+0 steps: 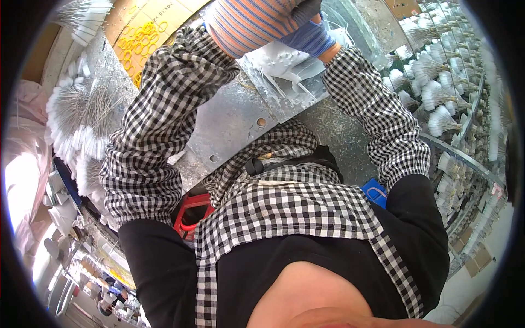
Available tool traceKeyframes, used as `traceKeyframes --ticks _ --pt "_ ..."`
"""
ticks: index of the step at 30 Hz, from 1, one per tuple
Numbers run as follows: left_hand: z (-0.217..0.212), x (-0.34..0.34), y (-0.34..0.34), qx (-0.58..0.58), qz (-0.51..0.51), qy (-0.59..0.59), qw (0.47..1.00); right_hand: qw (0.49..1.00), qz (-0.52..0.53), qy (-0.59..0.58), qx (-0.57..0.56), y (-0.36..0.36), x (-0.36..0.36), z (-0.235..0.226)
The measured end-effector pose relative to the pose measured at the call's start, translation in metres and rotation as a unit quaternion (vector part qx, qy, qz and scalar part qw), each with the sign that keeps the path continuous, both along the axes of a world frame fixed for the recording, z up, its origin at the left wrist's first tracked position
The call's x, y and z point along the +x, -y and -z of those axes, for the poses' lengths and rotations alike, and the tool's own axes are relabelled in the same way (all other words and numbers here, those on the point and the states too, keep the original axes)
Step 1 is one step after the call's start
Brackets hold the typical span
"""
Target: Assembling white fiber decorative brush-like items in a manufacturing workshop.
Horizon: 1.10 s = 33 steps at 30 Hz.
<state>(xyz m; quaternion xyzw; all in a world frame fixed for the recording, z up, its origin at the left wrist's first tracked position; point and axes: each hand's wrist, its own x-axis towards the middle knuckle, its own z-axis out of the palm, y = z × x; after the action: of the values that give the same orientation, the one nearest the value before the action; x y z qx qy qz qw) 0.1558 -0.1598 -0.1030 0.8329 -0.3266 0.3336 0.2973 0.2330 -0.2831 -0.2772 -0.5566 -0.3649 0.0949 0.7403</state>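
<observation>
My left hand (246,24), in an orange and blue striped glove, is at the top edge of the view with its fingers curled. What it holds, if anything, is hidden. My right hand (310,41), in a blue striped glove, meets it from the right, and its fingers are covered by the left hand. Below both hands, thick white paste (276,60) lies smeared on a metal plate (235,117). Checked sleeves cover both my forearms.
Yellow rubber bands (143,44) lie on cardboard (178,12) at the upper left. White-tipped wire brushes (82,109) are piled on the left, and several brush bundles (437,93) fill racks on the right. A red plastic object (194,212) sits beside my lap.
</observation>
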Motion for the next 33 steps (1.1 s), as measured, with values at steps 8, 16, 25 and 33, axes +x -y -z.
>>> traceKeyframes --ticks 8,16,25,33 --pt "0.01 0.001 -0.008 -0.13 0.048 0.14 0.98 0.888 -0.135 -0.437 0.056 0.031 -0.002 -0.013" --pt "0.025 -0.059 0.014 -0.318 -0.064 -0.159 0.933 0.928 0.047 0.35 -0.117 -0.009 -0.034 -0.001" --pt "0.001 -0.16 -0.075 0.393 -0.242 -0.309 0.832 0.89 -0.026 0.365 -0.272 -0.052 -0.066 -0.079" --pt "0.041 -0.203 -0.089 0.517 -0.25 -0.464 0.675 0.719 -0.067 0.548 -0.421 -0.175 -0.088 -0.058"
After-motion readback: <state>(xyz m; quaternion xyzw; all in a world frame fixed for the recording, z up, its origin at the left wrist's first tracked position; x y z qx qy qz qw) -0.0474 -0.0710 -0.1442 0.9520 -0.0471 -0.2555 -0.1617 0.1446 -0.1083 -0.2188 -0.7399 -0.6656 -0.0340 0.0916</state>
